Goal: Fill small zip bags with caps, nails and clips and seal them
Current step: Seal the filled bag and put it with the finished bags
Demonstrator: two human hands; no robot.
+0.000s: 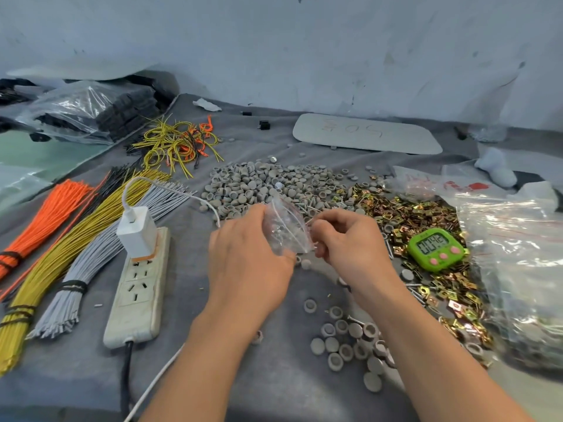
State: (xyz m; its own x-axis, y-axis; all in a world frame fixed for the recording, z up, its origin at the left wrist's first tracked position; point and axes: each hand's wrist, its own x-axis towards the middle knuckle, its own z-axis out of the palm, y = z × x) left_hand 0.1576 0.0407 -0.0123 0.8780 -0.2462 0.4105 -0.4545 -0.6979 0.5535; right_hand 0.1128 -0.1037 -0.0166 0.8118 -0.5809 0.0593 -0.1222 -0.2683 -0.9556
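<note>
A small clear zip bag (285, 225) is held up between both hands above the grey cloth. My left hand (246, 257) grips its left side; my right hand (347, 239) pinches its right edge near the red zip line. Something small shows inside the bag, too blurred to name. Behind the hands lies a big heap of grey caps (268, 185), and more caps (350, 342) are scattered in front. A pile of brass-coloured clips (408, 211) spreads to the right, with nails (417, 293) mixed in.
A white power strip (138, 287) with a charger (137, 228) lies on the left, beside bundles of orange, yellow and grey wires (64, 254). A green timer (435, 248) sits on the clips. Large clear plastic bags (518, 263) fill the right side. A grey board (365, 134) lies at the back.
</note>
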